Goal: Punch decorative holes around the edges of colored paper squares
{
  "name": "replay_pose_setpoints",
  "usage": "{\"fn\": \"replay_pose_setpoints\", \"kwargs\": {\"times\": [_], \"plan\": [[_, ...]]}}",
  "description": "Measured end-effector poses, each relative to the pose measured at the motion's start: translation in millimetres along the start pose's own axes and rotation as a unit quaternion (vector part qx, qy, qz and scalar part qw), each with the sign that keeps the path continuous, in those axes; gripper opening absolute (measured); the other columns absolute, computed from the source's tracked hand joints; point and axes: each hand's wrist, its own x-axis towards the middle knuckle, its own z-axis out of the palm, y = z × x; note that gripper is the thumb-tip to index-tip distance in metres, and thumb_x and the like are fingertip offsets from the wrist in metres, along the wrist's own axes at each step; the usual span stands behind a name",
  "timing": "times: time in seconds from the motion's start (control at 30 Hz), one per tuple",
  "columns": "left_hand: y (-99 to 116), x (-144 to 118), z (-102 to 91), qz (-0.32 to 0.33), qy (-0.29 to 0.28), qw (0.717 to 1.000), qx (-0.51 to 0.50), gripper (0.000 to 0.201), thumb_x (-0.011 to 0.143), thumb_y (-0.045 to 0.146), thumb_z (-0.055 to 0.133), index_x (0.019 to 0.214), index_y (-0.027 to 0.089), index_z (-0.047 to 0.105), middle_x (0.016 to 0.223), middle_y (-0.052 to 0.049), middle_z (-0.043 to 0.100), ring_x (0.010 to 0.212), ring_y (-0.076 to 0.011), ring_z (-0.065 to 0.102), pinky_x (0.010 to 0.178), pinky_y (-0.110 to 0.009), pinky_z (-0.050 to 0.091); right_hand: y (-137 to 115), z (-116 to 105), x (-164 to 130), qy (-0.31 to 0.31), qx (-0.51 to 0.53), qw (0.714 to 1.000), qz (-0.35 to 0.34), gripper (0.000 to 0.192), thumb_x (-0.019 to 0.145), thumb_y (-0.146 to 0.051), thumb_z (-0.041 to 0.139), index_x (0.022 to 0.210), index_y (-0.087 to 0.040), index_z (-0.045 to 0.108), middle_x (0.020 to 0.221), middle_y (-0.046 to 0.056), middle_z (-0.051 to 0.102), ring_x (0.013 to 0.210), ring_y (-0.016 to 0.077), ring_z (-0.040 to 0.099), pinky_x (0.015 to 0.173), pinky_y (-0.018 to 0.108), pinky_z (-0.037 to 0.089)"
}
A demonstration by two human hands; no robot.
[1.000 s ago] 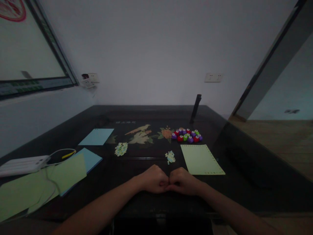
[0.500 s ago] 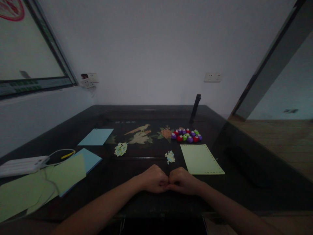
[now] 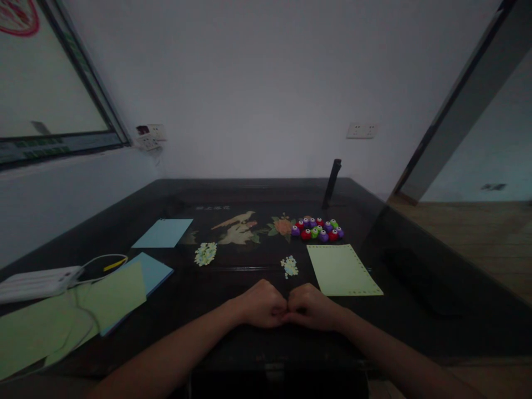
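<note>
My left hand (image 3: 262, 305) rests near the front edge of the dark table, curled into a fist. Against it, knuckles meeting, lies my right hand (image 3: 312, 307), also closed. Nothing shows in either one. Just beyond them is a small cluster of tiny pale pieces (image 3: 290, 266), and a bigger cluster of similar pieces (image 3: 205, 254) lies farther left. A pale green sheet (image 3: 344, 270) with small marks along its edges lies flat, close to my right hand. Behind that sheet, several red, purple and green eyeball-like toys (image 3: 318, 229) sit in a group.
A black upright stand (image 3: 331, 184) rises at the back right. On the left lie a blue sheet (image 3: 163, 233), more green sheets (image 3: 112, 293) over blue ones, and a white power strip (image 3: 39, 284) with a cable. A dark flat object (image 3: 419, 282) lies right.
</note>
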Motion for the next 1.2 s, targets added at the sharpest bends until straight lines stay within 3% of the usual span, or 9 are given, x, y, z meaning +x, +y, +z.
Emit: {"fn": "replay_pose_setpoints", "kwargs": {"times": [0.97,1.2], "plan": [[1.3,0.1,-1.7,-0.006,0.003,1.0,-0.008,0.028,0.074,0.025,0.057,0.05,0.017,0.045,0.046,0.005,0.048,0.041,-0.0068,0.041,0.043,-0.022,0.024,-3.5,-2.2,1.3,-0.004,0.013,1.0,0.011,0.042,0.091,-0.043,0.043,0.069,-0.015,0.066,0.063,0.004,0.063,0.061,0.012,0.056,0.058,0.023,0.035],[3.1,0.5,-2.5,-0.013,-0.004,1.0,-0.001,0.027,0.074,0.024,0.057,0.051,0.016,0.047,0.048,0.003,0.054,0.044,-0.0074,0.043,0.045,-0.021,0.025,-2.1,0.1,0.8,0.01,0.008,1.0,0.006,0.041,0.09,-0.041,0.045,0.066,-0.014,0.065,0.06,0.004,0.06,0.058,0.0116,0.054,0.056,0.023,0.033]]}}
